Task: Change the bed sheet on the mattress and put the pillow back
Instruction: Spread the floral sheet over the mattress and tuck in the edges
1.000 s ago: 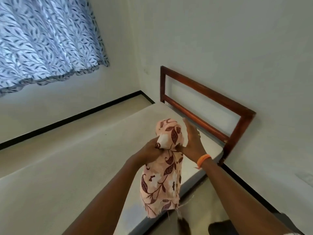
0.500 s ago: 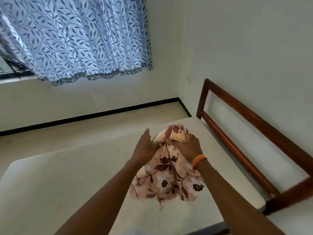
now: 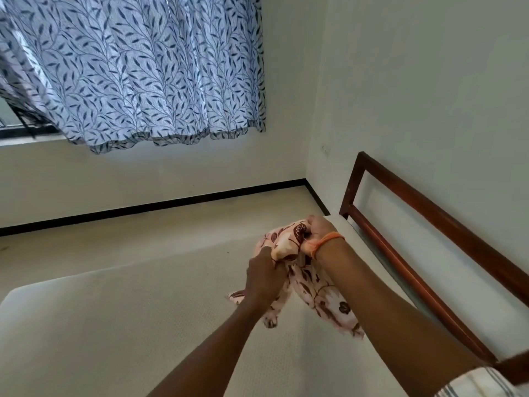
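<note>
You hold the bunched floral sheet (image 3: pixel 297 247) above the bare mattress (image 3: pixel 114 325): your left hand (image 3: pixel 264 277) and right hand (image 3: pixel 319 232) both grip it. Wooden headboard (image 3: pixel 429 253) at 3 o'clock, curtain (image 3: pixel 137 70) at 11.

Bunched floral sheet (image 3: pixel 289 247) above bare mattress (image 3: pixel 114 325)

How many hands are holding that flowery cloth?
2. The left hand grips the cloth low at its bunched middle; the right hand, with an orange wristband, grips its top end. Both are above the mattress.
</note>
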The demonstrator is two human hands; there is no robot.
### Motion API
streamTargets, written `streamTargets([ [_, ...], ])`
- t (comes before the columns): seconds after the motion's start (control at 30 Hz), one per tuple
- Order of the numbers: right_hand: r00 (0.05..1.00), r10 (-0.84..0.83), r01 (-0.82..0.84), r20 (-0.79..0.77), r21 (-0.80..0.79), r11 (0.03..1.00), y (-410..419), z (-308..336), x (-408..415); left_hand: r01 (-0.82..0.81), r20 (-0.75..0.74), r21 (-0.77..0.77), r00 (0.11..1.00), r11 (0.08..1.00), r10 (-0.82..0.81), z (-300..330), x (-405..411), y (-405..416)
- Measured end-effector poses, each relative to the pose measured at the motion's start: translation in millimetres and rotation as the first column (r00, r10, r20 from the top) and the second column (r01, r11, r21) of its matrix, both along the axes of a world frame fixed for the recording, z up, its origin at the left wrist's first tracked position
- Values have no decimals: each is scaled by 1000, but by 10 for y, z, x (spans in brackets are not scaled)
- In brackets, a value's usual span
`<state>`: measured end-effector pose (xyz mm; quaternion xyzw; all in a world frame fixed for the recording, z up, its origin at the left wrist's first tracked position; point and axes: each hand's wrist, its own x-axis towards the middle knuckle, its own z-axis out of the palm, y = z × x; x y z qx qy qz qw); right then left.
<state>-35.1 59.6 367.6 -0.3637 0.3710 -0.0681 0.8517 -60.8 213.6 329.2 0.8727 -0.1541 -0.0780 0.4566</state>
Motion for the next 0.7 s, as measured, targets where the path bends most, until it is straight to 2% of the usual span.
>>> streamTargets([
  [0.07, 999, 17, -17, -36, 4, 1000, 82, 60, -9, 20, -149, -150, 988, 989, -43, 74, 195, 74],
  [0.13, 990, 140, -136, 32, -113, 984, 250, 217, -160, -82, -336, -320, 941, 944, -32, 259, 429, 120],
  [0.2, 936, 340, -294, 94, -323, 899, 434, 293, -339, -185, -508, -424, 859, 886, -64, 412, 606, 171],
  [0.27, 879, 472, -359, 74, -549, 754, 557, 239, -494, -223, -577, -465, 811, 856, -102, 501, 701, 173],
  [0.33, 880, 476, -348, 3, -677, 648, 560, 86, -553, -213, -598, -479, 790, 852, -139, 548, 774, 164],
  [0.4, 915, 388, -322, -110, -778, 540, 510, -39, -553, -200, -608, -502, 773, 842, -179, 562, 754, 136],
  [0.47, 938, 309, -286, -156, -853, 437, 474, -99, -547, -170, -597, -519, 774, 838, -213, 555, 713, 91],
  [0.53, 966, 214, -230, -147, -867, 442, 435, -118, -521, -102, -572, -549, 769, 830, -284, 554, 691, 50],
  [0.57, 977, 174, -194, -122, -847, 494, 401, -104, -513, -61, -567, -582, 746, 811, -350, 542, 676, 36],
  [0.63, 994, 93, -99, -49, -738, 668, 315, -49, -465, 5, -561, -636, 683, 772, -467, 497, 657, 19],
  [0.7, 999, 44, -44, -15, -630, 775, 208, 22, -417, 10, -555, -645, 681, 764, -477, 473, 600, 5],
])
